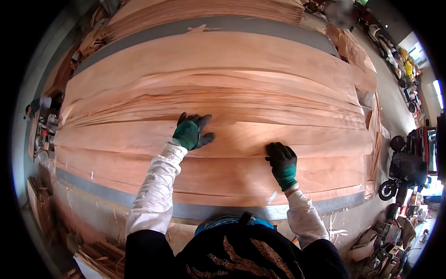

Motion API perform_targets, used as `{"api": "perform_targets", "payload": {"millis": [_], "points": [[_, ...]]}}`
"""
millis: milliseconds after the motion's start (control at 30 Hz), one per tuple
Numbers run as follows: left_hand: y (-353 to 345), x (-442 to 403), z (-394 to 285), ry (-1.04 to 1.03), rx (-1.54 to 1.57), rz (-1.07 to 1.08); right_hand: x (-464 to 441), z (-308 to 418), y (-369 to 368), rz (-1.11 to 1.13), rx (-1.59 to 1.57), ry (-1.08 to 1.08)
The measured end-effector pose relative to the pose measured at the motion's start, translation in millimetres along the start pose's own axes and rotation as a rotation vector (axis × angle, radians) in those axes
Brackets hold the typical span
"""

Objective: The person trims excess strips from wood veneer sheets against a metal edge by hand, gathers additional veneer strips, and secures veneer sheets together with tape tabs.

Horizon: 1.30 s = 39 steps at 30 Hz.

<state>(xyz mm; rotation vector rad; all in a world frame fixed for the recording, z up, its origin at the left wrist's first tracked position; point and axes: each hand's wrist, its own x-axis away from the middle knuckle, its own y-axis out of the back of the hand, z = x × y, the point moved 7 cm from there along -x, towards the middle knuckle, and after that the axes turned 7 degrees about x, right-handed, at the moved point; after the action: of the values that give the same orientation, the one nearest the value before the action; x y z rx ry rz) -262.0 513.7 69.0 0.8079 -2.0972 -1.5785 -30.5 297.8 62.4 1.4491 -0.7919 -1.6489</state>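
Thin reddish-brown wood veneer sheets (209, 56) lie overlapping in long layers on a grey-edged table (111, 191). My left hand (193, 131), in a black and green glove, rests on the veneer left of the middle, fingers spread and thumb pointing right. To the right and nearer to me, my right hand (282, 162) lies on the sheets in the same kind of glove, its fingers slightly bent and apart. Between and beyond the hands, several narrow veneer edges are rippled. Neither hand holds anything that I can see.
More stacked veneer (204, 10) lies beyond the table's far edge. Torn veneer scraps (355, 60) hang at the right end. Wood pieces lie on the floor at the lower left. A motorbike (400, 174) and clutter stand at the right. Another person (35, 108) is at the far left.
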Motion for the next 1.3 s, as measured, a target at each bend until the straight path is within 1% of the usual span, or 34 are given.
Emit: {"api": "perform_targets", "payload": {"millis": [33,100,133,167,200,233,267,300,367,400,433,467,500,533,600,633,667,700,767,867,900,933,967,1000,1033,1067,1100,1167,1200,1233,1267,1300], "points": [[-2.4,-1.7,-1.0,0.052,-0.023,0.108,0.2,3.1,6.3,0.011,0.010,0.008],[13.6,0.4,-14.2,0.037,-0.019,0.187,0.0,8.1,17.0,0.031,0.025,0.026],[20.6,5.9,-19.1,0.043,-0.011,0.219,-3.6,4.0,27.7,0.017,0.030,-0.012],[23.3,16.9,-19.9,0.062,-0.004,0.254,-11.6,-1.5,45.9,-0.037,-0.032,-0.049],[30.4,33.1,-26.5,-0.069,0.008,0.092,-11.5,-11.9,56.2,-0.119,-0.023,-0.104],[36.5,55.2,-32.2,-0.185,-0.001,-0.073,-20.3,-16.4,66.9,-0.117,0.009,-0.110],[35.7,70.4,-35.5,-0.154,0.084,-0.077,-29.3,-15.9,78.0,-0.145,0.066,-0.081],[43.1,88.0,-50.0,-0.173,0.135,-0.112,-41.8,-8.8,90.0,-0.100,0.125,-0.067],[29.8,114.8,-66.9,-0.166,0.058,-0.053,-54.4,3.0,94.9,0.032,0.057,0.041],[13.1,127.6,-69.7,-0.117,0.027,0.021,-47.1,5.4,86.7,0.121,0.038,0.085],[0.8,138.3,-70.8,-0.090,0.003,0.004,-40.4,4.9,79.6,0.211,-0.034,0.107],[-7.6,148.2,-72.3,-0.044,0.018,0.027,-24.8,1.9,66.9,0.324,-0.031,0.128],[-24.5,159.5,-70.2,-0.011,0.032,-0.003,-11.5,5.0,58.8,0.476,0.028,0.133],[-40.9,169.5,-68.6,0.022,0.039,-0.010,-0.1,11.2,54.8,0.510,-0.108,0.147],[-71.3,186.8,-66.4,0.059,0.079,-0.009,34.0,12.0,32.8,0.532,-0.139,0.222],[-85.4,196.2,-64.8,0.054,0.104,-0.012,42.3,18.0,32.6,0.535,-0.210,0.158],[-90.8,195.8,-64.4,0.031,0.134,-0.006,61.3,13.8,18.0,0.599,-0.186,0.172],[-84.6,192.3,-66.0,0.049,0.134,0.075,75.5,13.5,11.9,0.655,-0.107,0.179],[-61.8,189.8,-72.8,0.070,0.121,0.253,83.6,20.5,12.0,0.637,0.005,0.184],[-45.9,149.1,-60.2,-0.080,0.534,0.352,89.5,17.2,10.9,0.568,-0.062,0.158],[-42.7,128.8,-49.9,-0.189,0.599,0.301,83.9,20.9,17.2,0.588,-0.062,0.097],[-26.3,106.3,-33.6,0.003,0.716,0.308,80.9,23.3,19.7,0.560,-0.077,0.089],[-1.3,75.6,-28.1,-0.031,0.446,0.278,77.0,24.0,21.4,0.529,-0.090,0.083],[18.2,52.7,-21.8,-0.197,0.336,0.005,72.1,26.2,24.7,0.528,-0.123,0.062],[19.9,24.0,-3.0,-0.180,0.285,-0.150,72.1,24.9,25.0,0.530,-0.103,0.038],[29.0,-2.9,11.8,-0.094,0.285,-0.202,73.1,24.0,23.7,0.532,-0.085,0.016],[36.5,-30.0,18.8,-0.128,0.245,-0.265,75.5,22.9,21.8,0.535,-0.068,-0.006],[49.6,-85.3,27.7,-0.112,0.237,-0.298,81.3,18.0,17.6,0.546,-0.061,-0.071],[47.9,-113.0,32.8,-0.107,0.178,-0.300,82.6,17.6,16.3,0.554,-0.052,-0.098],[45.2,-139.0,35.5,-0.156,0.136,-0.327,82.8,17.5,15.3,0.562,-0.044,-0.124],[47.1,-167.1,35.7,-0.121,0.158,-0.303,82.8,15.6,12.2,0.612,-0.036,-0.178],[46.5,-189.8,34.1,-0.084,0.178,-0.279,83.5,16.4,11.2,0.606,-0.019,-0.186]]}}
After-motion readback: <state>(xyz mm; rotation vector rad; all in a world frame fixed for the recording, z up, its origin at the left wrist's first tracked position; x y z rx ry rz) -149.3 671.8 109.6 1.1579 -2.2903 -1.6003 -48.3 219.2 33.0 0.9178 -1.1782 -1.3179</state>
